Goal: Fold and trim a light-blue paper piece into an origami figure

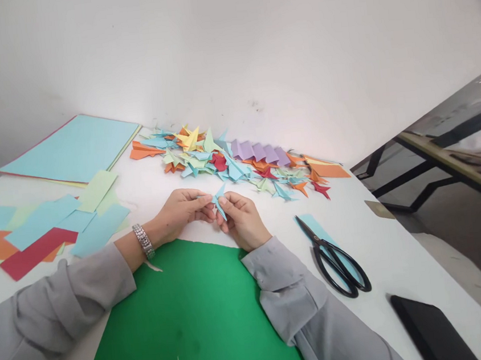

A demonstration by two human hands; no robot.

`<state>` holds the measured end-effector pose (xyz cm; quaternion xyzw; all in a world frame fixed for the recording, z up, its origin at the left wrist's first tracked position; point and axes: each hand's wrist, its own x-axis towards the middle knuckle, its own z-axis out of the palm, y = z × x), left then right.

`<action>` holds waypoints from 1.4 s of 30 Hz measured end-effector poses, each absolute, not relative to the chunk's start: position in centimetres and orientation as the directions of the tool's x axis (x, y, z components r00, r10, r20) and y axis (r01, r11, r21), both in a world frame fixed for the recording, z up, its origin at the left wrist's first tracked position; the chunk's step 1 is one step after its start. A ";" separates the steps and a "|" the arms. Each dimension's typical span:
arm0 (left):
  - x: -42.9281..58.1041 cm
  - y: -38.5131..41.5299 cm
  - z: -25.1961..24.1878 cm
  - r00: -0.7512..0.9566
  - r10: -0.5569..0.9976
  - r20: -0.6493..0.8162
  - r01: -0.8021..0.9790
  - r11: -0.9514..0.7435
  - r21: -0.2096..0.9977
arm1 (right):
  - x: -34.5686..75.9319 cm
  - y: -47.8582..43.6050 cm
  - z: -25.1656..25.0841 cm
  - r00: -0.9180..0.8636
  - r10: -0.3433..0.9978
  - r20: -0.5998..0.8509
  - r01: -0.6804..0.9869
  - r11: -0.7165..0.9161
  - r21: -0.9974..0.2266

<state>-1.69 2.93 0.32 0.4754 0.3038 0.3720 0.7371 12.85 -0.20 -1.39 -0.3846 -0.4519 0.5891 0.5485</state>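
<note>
Between my two hands is a small light-blue folded paper figure [220,200], star-like with pointed tips. My left hand [186,210] pinches its left side between thumb and fingers. On the other side, my right hand [241,219] grips its right and lower part, hiding some of the folds. Both hands are above the far edge of a green sheet [186,317]. Just beyond them lies a pile of folded paper figures [235,169] in blue, green, orange, yellow and red, with a purple pleated strip [259,151] among them.
Cut paper strips [43,223] lie scattered at the left, before a stack of large sheets [76,148]. Black-handled scissors [335,259] rest partly on a blue strip at the right. A black phone-like object [430,329] is nearer me. A wall stands behind the table.
</note>
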 end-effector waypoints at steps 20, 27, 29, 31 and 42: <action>-1.7 3.3 0.2 0.455 0.876 -0.157 -0.400 0.359 0.843 | 12.9 -0.1 -1.3 -0.011 1.000 0.023 -0.316 0.018 -0.949; -1.7 3.1 0.1 0.446 0.889 -0.107 -0.324 0.272 0.906 | 13.2 0.0 -1.3 0.037 0.999 0.032 -0.299 0.042 -0.953; -1.8 3.2 0.1 0.453 0.884 -0.120 -0.284 0.270 0.920 | 13.6 0.1 -1.3 0.047 0.998 0.036 -0.284 0.048 -0.958; -1.9 3.3 0.2 0.466 0.875 -0.135 -0.252 0.277 0.927 | 13.9 0.2 -1.3 0.050 0.998 0.028 -0.267 0.040 -0.963; -2.1 3.4 0.0 0.543 0.822 -0.174 -0.259 0.360 0.896 | 14.8 0.3 -1.0 0.046 0.999 -0.016 -0.266 -0.003 -0.964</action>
